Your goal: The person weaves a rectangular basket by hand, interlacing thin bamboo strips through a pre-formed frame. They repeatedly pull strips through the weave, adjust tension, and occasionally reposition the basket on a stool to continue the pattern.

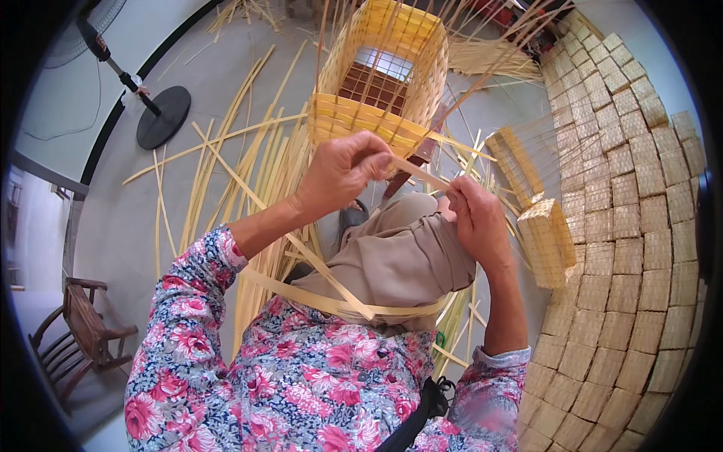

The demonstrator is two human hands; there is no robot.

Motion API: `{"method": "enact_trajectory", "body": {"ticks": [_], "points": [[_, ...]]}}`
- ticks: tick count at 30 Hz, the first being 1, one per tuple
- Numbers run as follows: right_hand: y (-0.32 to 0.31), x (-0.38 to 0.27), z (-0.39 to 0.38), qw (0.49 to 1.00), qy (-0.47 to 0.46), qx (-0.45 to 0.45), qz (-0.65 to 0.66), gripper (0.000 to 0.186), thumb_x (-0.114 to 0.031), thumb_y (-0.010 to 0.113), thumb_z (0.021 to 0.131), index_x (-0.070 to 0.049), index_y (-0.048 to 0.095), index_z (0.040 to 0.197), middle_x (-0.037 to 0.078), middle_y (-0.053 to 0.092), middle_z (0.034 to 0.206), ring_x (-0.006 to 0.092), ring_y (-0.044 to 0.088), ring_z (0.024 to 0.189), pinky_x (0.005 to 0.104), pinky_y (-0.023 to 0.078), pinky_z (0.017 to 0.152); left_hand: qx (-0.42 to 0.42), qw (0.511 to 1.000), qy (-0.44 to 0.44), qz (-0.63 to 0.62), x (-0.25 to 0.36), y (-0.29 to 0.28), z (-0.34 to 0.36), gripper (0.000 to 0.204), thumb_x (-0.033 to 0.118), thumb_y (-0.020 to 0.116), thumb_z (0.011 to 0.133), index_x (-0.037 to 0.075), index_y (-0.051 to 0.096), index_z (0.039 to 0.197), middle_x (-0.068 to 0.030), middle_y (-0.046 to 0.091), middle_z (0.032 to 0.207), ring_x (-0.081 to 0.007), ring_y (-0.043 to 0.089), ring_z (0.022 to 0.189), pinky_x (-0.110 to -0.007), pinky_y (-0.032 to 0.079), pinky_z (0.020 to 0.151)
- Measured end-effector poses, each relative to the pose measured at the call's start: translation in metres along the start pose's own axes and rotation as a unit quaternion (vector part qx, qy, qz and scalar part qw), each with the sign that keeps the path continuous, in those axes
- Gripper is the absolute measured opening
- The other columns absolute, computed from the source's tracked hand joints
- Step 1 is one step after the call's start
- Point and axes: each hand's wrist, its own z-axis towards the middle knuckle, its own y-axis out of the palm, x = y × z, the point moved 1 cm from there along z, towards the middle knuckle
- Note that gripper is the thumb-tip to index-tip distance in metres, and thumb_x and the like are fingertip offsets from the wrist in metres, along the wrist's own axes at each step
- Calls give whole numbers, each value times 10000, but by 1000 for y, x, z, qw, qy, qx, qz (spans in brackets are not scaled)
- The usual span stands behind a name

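A partly woven bamboo basket [367, 117] with yellow bands stands in front of me, and long loose stakes rise from its walls. Just at its near side, my left hand [343, 170] is closed in a pinch on one end of a flat bamboo strip [423, 174]. My right hand [479, 220], a little lower and to the right, grips the same strip, which is stretched between the two hands. Another pale strip [331, 301] curves across my lap; whether it joins the held one is hidden.
Under the basket is a reddish-brown wooden stool [397, 183]. Many loose bamboo strips [248, 173] lie on the floor at left. At right, two woven baskets [547, 233] lie beside stacked woven pieces [625, 248]. A fan base [164, 118] and wooden chair [89, 331] stand at left.
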Motion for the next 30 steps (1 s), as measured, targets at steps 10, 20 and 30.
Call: {"method": "enact_trajectory", "body": {"ticks": [10,20,30], "points": [[-3,22,6,969,-122,197,-88,55,-87,671,889,-38,659,908,121,630,850,336,617,717,408,490,671,70,956,186,215,53,-5,57,379,81,720,915,75,610,1278,-63,693,1121,-133,657,955,-256,523,753],[-7,58,-12,724,86,376,572,102,-67,600,1002,2,646,1063,101,696,915,168,707,828,323,621,789,-128,962,161,178,80,14,92,264,90,710,921,82,682,1183,21,686,920,-30,583,771,-208,494,694],[18,60,2,614,159,312,707,158,-89,578,1002,40,613,1086,177,687,992,286,730,871,407,643,821,-213,919,161,289,76,32,116,107,107,697,931,28,726,996,-31,717,832,-80,639,706,-252,524,628]]}}
